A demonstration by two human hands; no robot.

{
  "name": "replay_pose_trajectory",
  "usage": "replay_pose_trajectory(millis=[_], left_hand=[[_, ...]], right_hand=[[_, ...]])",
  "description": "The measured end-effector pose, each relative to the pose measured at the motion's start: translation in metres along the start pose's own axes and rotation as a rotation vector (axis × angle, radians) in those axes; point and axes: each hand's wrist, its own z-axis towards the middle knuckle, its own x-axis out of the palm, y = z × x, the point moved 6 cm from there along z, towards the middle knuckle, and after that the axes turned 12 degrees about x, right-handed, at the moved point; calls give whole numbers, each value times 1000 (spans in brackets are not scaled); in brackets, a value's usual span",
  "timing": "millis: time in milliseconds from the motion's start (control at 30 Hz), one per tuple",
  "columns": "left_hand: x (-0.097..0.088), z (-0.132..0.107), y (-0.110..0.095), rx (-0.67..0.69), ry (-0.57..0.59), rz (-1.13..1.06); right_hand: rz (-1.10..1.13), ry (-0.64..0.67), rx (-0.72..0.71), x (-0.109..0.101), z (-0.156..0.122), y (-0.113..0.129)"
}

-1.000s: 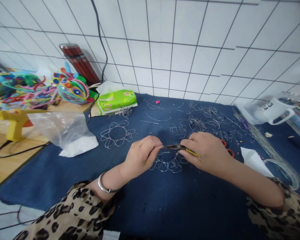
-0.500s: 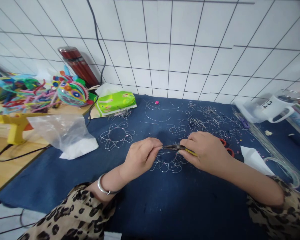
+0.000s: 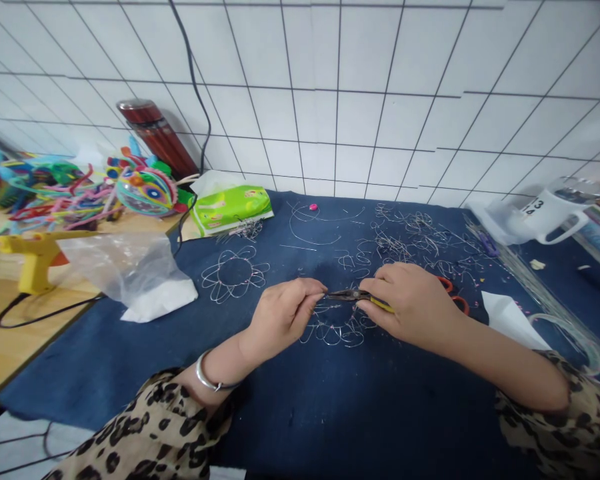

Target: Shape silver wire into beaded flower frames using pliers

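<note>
From the head camera I am viewing a pair of pliers [image 3: 349, 295] lying almost level across the view, their long axis running from one hand to the other and their nose pointing left. My right hand [image 3: 410, 303] is gripping the handles, fingers closed around them, and is thus the nearer of the two to the pliers. My left hand [image 3: 285, 310] is keeping a narrow pinch just at the nose, its fingertips pressing together on what is appearing to be a fine wire [image 3: 326, 292]; I am not managing to tell whether the nose is biting on it. Beneath the pliers, between both hands and toward the wearer, a wire flower [image 3: 334, 327] is resting on the cloth-covered worktop [image 3: 290, 410], its far edge partly hiding behind the tool and fingers, so I am leaving open whether the pinched piece is joining it. A second wire flower [image 3: 236, 285] is lying flat beyond the left hand, to its left. Red-handled scissors [image 3: 447, 285] are showing partly behind the right hand.
</note>
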Motion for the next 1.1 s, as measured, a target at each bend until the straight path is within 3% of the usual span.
replay_pose_trajectory(millis=[1100], left_hand=[[4, -3, -3, 19, 11, 0]], right_hand=[[-27, 6, -11, -1, -2, 2]])
